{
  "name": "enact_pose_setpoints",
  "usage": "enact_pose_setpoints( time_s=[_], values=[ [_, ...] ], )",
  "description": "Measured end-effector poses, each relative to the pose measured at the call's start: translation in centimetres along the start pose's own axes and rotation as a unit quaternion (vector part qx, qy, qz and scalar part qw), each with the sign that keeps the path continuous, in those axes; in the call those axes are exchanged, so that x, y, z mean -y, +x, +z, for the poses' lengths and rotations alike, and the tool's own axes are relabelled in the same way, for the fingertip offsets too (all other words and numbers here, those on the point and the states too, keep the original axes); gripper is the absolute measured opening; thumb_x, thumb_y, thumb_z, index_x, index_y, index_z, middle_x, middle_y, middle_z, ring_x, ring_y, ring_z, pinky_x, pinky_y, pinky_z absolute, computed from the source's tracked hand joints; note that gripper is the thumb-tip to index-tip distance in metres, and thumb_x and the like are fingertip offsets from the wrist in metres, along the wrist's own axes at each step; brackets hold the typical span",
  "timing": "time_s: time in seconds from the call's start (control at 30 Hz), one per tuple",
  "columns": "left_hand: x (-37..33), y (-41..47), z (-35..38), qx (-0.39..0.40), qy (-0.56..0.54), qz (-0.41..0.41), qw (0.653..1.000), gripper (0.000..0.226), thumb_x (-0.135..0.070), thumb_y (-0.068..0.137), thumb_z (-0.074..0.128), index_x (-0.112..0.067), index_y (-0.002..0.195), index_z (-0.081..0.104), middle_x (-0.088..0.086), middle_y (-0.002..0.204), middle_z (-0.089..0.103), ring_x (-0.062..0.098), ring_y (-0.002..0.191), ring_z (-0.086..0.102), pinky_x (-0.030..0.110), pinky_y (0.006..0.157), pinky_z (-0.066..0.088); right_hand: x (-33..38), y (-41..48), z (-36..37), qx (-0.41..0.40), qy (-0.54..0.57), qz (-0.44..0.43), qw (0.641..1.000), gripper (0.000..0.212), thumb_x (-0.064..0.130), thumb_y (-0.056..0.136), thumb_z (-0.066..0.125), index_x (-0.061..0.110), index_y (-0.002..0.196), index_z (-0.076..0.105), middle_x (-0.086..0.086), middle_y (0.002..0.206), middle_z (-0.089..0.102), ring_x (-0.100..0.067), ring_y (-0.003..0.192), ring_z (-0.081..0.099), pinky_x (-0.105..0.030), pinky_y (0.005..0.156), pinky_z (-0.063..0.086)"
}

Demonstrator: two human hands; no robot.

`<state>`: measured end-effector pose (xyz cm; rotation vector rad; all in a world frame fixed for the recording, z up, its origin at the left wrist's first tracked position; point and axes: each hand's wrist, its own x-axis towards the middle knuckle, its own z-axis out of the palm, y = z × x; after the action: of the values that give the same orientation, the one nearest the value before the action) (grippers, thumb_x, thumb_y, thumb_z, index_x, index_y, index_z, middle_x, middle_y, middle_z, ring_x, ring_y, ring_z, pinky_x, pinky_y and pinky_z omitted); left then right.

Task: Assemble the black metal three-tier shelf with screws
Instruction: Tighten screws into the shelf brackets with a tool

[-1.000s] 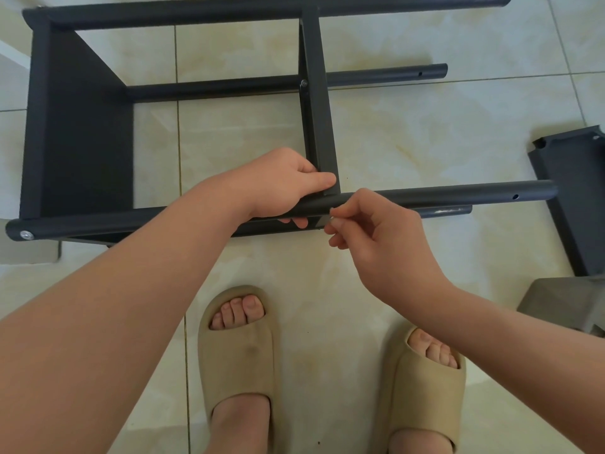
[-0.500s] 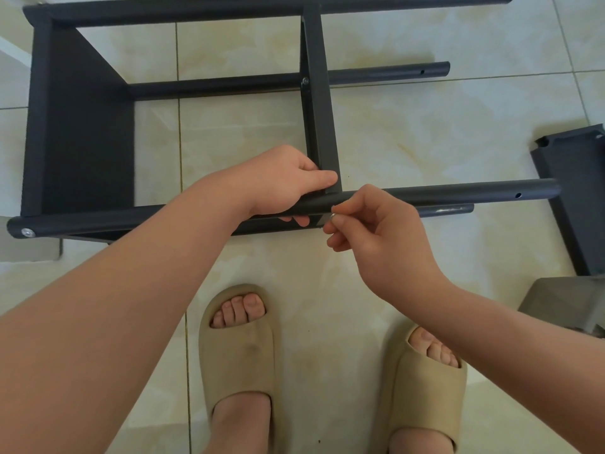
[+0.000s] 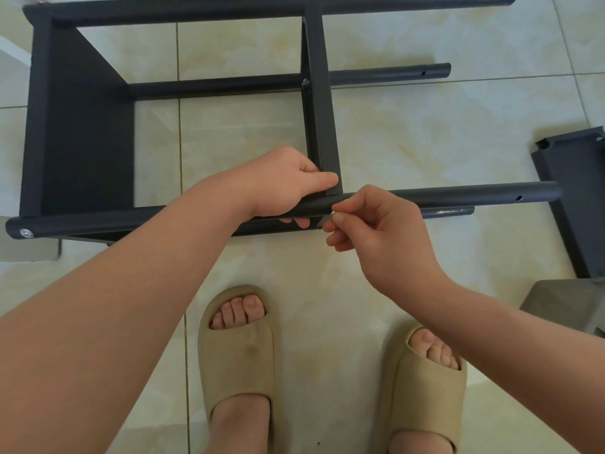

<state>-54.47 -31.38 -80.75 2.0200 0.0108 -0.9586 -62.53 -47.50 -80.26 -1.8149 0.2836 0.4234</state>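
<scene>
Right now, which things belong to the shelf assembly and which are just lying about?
Job: left hand gripping the near pole, right hand pinching a screw, shelf frame, loose shelf panel.
Lying about: grey object at right, beige slippers (worn).

Both bare arms reach forward, the left hand (image 3: 284, 183) wraps its fingers and thumb round the black tube (image 3: 458, 195), and just beside it the right hand (image 3: 386, 237) pinches a tiny silver screw (image 3: 333, 213) between thumb and first finger.
</scene>
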Motion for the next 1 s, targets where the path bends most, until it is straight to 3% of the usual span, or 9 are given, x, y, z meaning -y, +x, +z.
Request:
enact_pose_setpoints(
  time_s=[0.17,0.27,0.43,0.53,0.63,0.77,0.87,0.93,1.0],
  values=[
    [0.1,0.0,-0.1,0.002,-0.006,0.0,1.0,0.036,-0.042,0.1,0.054,-0.012,0.091,0.071,0.001,0.062,0.072,0.011,0.057,0.069,0.028,0.061,0.052,0.2,0.3,-0.4,-0.005,-0.108,-0.017,0.994,0.014,0.009,0.097,0.063,0.019,0.087,0.066,0.005,0.077,0.075,-0.008,0.066,0.072,-0.038,0.07,0.059],
    [0.1,0.0,0.0,-0.003,-0.022,-0.003,1.0,0.033,-0.04,0.099,0.057,-0.01,0.093,0.068,0.009,0.078,0.075,0.019,0.068,0.074,0.032,0.064,0.057,0.6,0.7,-0.9,-0.017,-0.176,-0.029,0.984,0.014,0.018,0.094,0.068,0.021,0.082,0.062,0.006,0.073,0.073,-0.01,0.062,0.069,-0.038,0.067,0.057],
    [0.0,-0.1,0.0,-0.006,-0.026,-0.01,1.0,0.029,-0.039,0.099,0.057,-0.011,0.094,0.064,0.013,0.085,0.075,0.023,0.072,0.075,0.034,0.066,0.058,1.4,1.5,-1.4,-0.02,-0.372,-0.08,0.924,0.023,0.039,0.092,0.069,0.023,0.082,0.056,0.01,0.068,0.065,-0.015,0.071,0.061,-0.039,0.067,0.053],
    [-0.2,-0.4,0.3,-0.024,-0.013,-0.01,1.0,0.03,-0.04,0.099,0.056,-0.011,0.094,0.064,0.01,0.081,0.075,0.019,0.069,0.074,0.036,0.068,0.057,1.6,1.6,-1.9,-0.015,-0.426,-0.094,0.9,0.032,0.05,0.091,0.065,0.022,0.082,0.054,0.007,0.068,0.062,-0.019,0.07,0.059,-0.037,0.064,0.051],
    [-0.2,-0.7,0.9,-0.086,0.068,0.007,0.994,0.031,-0.047,0.097,0.055,-0.017,0.095,0.062,0.0,0.076,0.072,0.013,0.07,0.068,0.034,0.07,0.052,1.5,1.3,-2.8,0.008,-0.435,-0.108,0.894,0.041,0.062,0.088,0.058,0.021,0.086,0.056,0.008,0.07,0.062,-0.018,0.07,0.06,-0.038,0.064,0.052],
    [-0.9,-1.3,2.0,-0.231,0.099,0.008,0.968,0.039,-0.053,0.097,0.051,-0.021,0.117,0.052,-0.006,0.102,0.059,0.012,0.09,0.058,0.035,0.081,0.049,0.6,-0.8,-6.3,0.012,-0.396,-0.157,0.905,0.044,0.062,0.089,0.05,0.024,0.108,0.063,0.012,0.099,0.068,-0.014,0.09,0.064,-0.037,0.073,0.056],
    [-2.9,-1.9,2.9,-0.371,0.167,0.092,0.909,0.038,-0.046,0.097,0.054,-0.019,0.123,0.049,-0.003,0.115,0.055,0.016,0.099,0.055,0.035,0.081,0.05,-1.7,-3.2,-10.6,-0.027,-0.421,-0.192,0.886,0.051,0.056,0.097,0.047,0.021,0.131,0.062,0.005,0.125,0.065,-0.017,0.112,0.061,-0.029,0.086,0.05],
    [-5.5,-2.2,4.1,-0.372,0.178,0.173,0.894,0.031,-0.04,0.097,0.056,-0.019,0.12,0.05,-0.003,0.114,0.054,0.014,0.094,0.053,0.034,0.077,0.049,-3.6,-4.9,-14.0,-0.055,-0.44,-0.212,0.871,0.054,0.051,0.1,0.048,0.014,0.138,0.059,-0.004,0.137,0.061,-0.025,0.126,0.057,-0.036,0.101,0.048],
    [-8.6,-2.6,6.0,-0.315,0.186,0.232,0.902,0.026,-0.036,0.097,0.056,-0.02,0.118,0.051,-0.006,0.111,0.054,0.01,0.087,0.051,0.03,0.074,0.045,-5.4,-6.5,-17.2,-0.077,-0.458,-0.215,0.859,0.054,0.044,0.101,0.053,0.01,0.144,0.055,-0.011,0.146,0.054,-0.034,0.136,0.049,-0.05,0.11,0.044]
  ],
)
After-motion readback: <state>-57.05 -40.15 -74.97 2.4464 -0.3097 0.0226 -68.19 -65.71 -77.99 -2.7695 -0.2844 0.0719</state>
